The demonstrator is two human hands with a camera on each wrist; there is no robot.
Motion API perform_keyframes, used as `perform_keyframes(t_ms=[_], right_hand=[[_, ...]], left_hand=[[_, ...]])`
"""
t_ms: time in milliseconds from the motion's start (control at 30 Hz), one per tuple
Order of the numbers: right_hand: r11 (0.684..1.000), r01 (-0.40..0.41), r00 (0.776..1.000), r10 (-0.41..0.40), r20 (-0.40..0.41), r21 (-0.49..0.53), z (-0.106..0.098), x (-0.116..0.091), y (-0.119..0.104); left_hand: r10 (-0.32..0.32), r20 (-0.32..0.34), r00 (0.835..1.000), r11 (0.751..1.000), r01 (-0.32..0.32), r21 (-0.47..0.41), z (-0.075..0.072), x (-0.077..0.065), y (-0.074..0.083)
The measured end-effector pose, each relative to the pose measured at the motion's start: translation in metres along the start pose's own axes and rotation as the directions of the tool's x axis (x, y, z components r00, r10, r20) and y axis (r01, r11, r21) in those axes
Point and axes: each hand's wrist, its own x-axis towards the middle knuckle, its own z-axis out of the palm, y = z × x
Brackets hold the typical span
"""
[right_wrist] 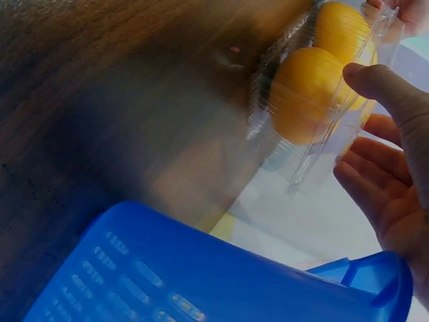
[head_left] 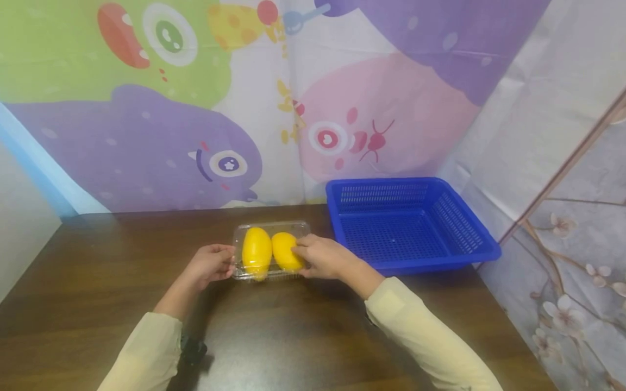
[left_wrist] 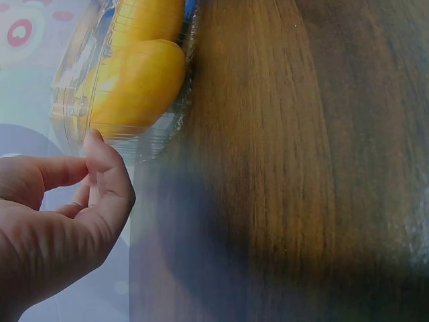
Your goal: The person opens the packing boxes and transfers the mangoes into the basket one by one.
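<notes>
1. There is one clear plastic box (head_left: 270, 250) on the dark wooden table (head_left: 293, 336), near the middle of the far half, just beside the left wall of the basket

2. Inside the box there are two yellow fruits, lying side by side and touching: the left fruit (head_left: 256, 251) and the right fruit (head_left: 286, 251). The lid looks down over them, but whether it is fully snapped I cannot tell

3. The left hand (head_left: 209, 264) is at the left end of the box. In the left wrist view its thumb tip touches the clear plastic edge and the other fingers are loosely bent, not wrapped around anything

4. The right hand (head_left: 324, 256) is at the right end of the box. Its fingers are on the top of the box above the right fruit, and in the right wrist view the thumb is over the lid edge and the fingers are under it, so this hand pinches the box

5. The two hands are apart, one on each end, with the box between them

6. There is one blue plastic basket (head_left: 476, 231) with pierced walls, standing on the table to the right of the box, near the right hand

7. Behind the table hangs one cartoon cloth (head_left: 195, 108) with colourful monsters, and on the right one pale cloth with flowers (head_left: 577, 271)
</notes>
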Motion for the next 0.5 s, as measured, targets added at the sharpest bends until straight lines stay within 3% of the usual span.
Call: perform_keyframes(t_ms=[167,500], right_hand=[[0.999,0.018,1.000,-0.018,-0.011,-0.036,0.001,0.000,-0.002],[0.962,0.102,0.973,-0.150,-0.178,-0.252,0.013,-0.002,-0.006]], left_hand=[[-0.002,-0.006,1.000,1.000,0.002,0.003,0.001,0.000,0.000],[-0.001,-0.023,1.000,1.000,0.001,0.019,0.001,-0.001,0.002]])
